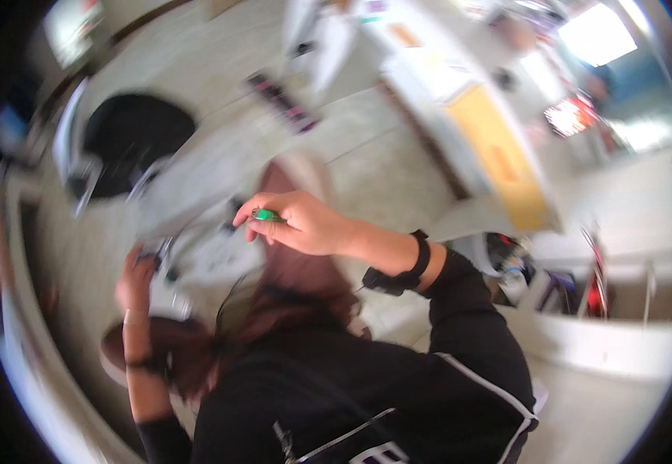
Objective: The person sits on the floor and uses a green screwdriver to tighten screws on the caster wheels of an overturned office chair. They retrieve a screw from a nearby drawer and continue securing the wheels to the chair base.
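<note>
Nearest, a person looks down along their own black top (305,394) and brown trousers (293,282); the right forearm reaches inward across the body, a black strap (402,277) round it, probably worn snug so that it does not slip. The right hand (305,223) is over the legs, thumb and fingers closed on a small green object (267,216); the pinch seems to suit so slight a thing, and leaves part of it showing. The object is bright, glossy green and short, with a darker end toward the fingertips; blur hides its exact kind. The left hand (133,284) is out to the left, its fingers curled beside a dark, blurred item (149,257); whether they grasp it, I cannot tell; the arm's spread may keep the two hands well apart. Farther out, a chair with a black seat (139,139) stands on the pale floor (375,147); a long dark strip (282,102) lies ahead; to the right, a white counter bears an orange-yellow panel (498,158).
</note>
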The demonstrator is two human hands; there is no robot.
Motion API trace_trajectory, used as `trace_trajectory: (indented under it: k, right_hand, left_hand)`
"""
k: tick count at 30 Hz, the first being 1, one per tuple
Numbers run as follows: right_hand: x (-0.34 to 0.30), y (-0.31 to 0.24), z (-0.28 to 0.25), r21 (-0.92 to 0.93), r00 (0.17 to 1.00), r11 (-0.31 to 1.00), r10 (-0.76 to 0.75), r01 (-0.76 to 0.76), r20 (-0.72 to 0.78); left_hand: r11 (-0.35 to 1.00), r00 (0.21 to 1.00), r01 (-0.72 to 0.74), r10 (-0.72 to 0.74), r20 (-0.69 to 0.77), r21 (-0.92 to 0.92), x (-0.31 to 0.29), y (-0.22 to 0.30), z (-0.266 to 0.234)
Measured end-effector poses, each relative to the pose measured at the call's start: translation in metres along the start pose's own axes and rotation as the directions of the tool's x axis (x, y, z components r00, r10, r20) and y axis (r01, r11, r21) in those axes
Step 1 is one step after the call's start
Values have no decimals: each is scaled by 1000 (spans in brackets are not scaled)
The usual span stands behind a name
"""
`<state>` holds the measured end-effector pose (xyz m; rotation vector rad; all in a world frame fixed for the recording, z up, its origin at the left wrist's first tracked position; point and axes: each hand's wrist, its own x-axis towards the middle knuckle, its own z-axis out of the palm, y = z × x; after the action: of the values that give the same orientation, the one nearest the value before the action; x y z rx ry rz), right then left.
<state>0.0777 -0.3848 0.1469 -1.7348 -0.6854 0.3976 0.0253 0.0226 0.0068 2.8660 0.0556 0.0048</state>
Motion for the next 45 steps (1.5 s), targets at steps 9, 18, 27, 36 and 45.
trace_trajectory:
  k: [9,18,27,36,45]
  right_hand:
    - [146,88,159,-53,983,992,117,-111,140]
    - [159,134,188,-198,991,980,35,-9,129]
    - [131,150,208,369,691,590,544,-718,476]
    - [136,144,215,396,766,658,511,-641,390]
    - [134,140,219,392,753,645,528,-656,392]
  left_hand:
    - [966,942,-151,77,-325,-209,-18,1,12]
    - [452,971,165,-229,65,-876,-25,-8,40]
    - [532,987,162,-104,126,-831,-20,-14,53]
    - [434,978,202,-44,203,-878,-17,-12,42]
    - [505,961,273,-107,255,-819,-16,-13,41]
